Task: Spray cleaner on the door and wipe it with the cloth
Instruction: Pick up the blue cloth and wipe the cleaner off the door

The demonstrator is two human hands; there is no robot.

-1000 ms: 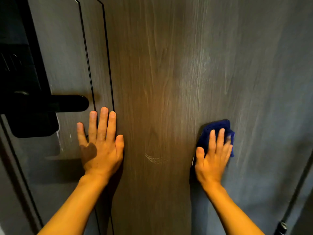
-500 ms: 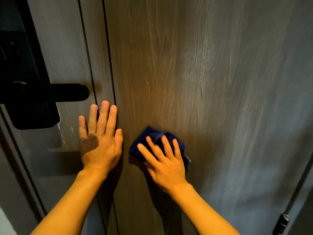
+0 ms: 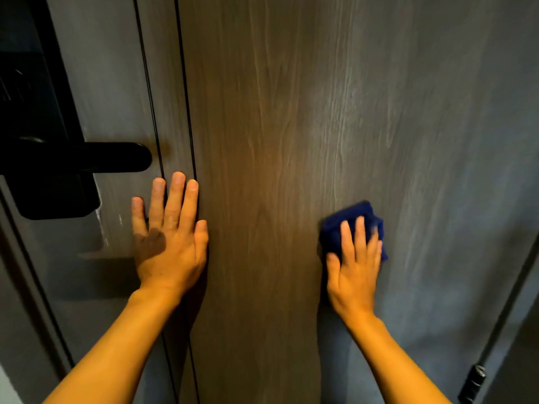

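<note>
A grey-brown wood-grain door [image 3: 291,112] fills the view. My left hand [image 3: 169,237] lies flat on it with fingers spread, just right of and below the black lever handle [image 3: 116,157], holding nothing. My right hand [image 3: 354,263] presses a dark blue cloth [image 3: 335,223] against the door at the right of centre; the cloth shows above and beside my fingers. No spray bottle is in view.
A black lock plate [image 3: 43,170] sits on the door's left edge, with two thin vertical grooves [image 3: 186,97] beside it. A dark hinge [image 3: 474,381] and the frame edge run along the lower right.
My right hand slid the cloth from beside my left hand back to the right across the door. My left hand stayed flat in place.
</note>
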